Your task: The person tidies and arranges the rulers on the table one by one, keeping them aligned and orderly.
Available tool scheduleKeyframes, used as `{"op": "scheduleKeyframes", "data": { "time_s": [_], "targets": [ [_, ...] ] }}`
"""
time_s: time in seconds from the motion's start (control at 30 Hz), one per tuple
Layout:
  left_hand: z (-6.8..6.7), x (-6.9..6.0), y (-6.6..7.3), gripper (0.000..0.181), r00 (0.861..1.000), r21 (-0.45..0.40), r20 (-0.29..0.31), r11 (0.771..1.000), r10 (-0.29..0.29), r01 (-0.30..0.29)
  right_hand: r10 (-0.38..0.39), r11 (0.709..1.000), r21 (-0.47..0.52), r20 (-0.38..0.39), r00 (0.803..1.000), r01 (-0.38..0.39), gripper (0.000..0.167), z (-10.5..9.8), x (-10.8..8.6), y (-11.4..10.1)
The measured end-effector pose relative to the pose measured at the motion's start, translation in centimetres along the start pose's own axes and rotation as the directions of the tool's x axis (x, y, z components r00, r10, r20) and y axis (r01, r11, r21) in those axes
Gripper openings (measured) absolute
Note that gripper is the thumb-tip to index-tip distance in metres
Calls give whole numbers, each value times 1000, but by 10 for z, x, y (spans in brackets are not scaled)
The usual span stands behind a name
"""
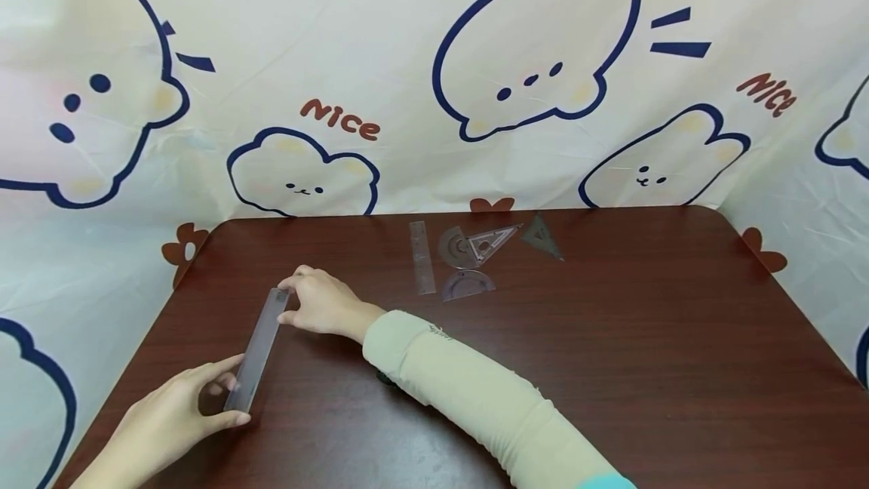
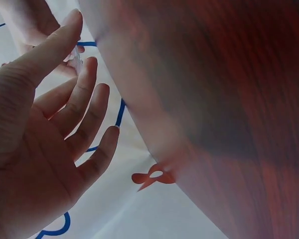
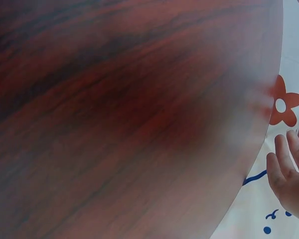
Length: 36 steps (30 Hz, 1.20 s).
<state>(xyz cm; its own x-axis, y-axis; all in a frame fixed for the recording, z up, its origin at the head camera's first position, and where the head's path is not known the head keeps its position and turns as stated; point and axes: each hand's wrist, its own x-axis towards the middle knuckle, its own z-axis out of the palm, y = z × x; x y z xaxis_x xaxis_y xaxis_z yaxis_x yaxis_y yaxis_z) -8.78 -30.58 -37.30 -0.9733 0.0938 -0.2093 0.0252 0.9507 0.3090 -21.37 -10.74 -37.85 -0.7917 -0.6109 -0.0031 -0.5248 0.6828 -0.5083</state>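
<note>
A long, narrow strip of clear plastic, box-like or ruler-like in shape, slants up between the two hands over the left part of the table. I cannot tell whether it is a ruler or a case. My left hand holds its near end between thumb and fingers. At the far end, the thumb and fingertips of my right hand pinch it. In the left wrist view the left hand has its lower fingers spread, and only a sliver of the clear plastic strip shows.
Several clear drawing tools lie at the back of the brown table: a ruler, two protractors, a set square and a greenish triangle. A cartoon-printed cloth hangs behind and beside the table.
</note>
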Motion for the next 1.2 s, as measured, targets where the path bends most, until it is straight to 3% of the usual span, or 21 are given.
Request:
{"op": "scheduleKeyframes", "data": {
  "time_s": [0.77,1.2],
  "targets": [
    [13,4,-18,89,994,-23,104,999,-45,48,64,997,-52,60,996,-61,47,24,11,-6],
    [16,7,-23,89,991,-23,128,998,-49,52,48,994,-105,87,995,-39,49,30,16,-3]
  ]
}}
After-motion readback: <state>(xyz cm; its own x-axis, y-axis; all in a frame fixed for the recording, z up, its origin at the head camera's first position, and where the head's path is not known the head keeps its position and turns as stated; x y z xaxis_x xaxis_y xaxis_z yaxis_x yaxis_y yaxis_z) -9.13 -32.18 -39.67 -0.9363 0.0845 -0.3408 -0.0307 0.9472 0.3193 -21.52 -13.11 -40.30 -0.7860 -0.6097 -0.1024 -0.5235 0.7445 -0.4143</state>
